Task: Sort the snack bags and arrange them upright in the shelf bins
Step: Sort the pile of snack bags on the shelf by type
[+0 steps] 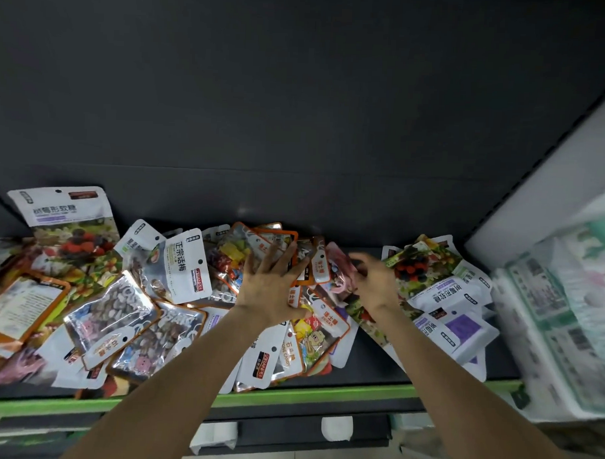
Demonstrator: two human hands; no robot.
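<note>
Snack bags, glossy, lie jumbled flat on my dark shelf; left hand presses spread-fingered, right hand at three o'clock, blurred, grip unclear.

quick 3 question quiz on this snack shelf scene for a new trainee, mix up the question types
1. True or false: the left hand lies with fingers spread on the heap of snack bags.
2. What colour is the shelf's front edge?
A. red
B. green
C. yellow
3. Fill in: the bag with the berry picture at the far left leans against the dark back ____.

Key:
1. true
2. B
3. wall

The right hand is blurred, so nothing is asked about its grip.
</note>
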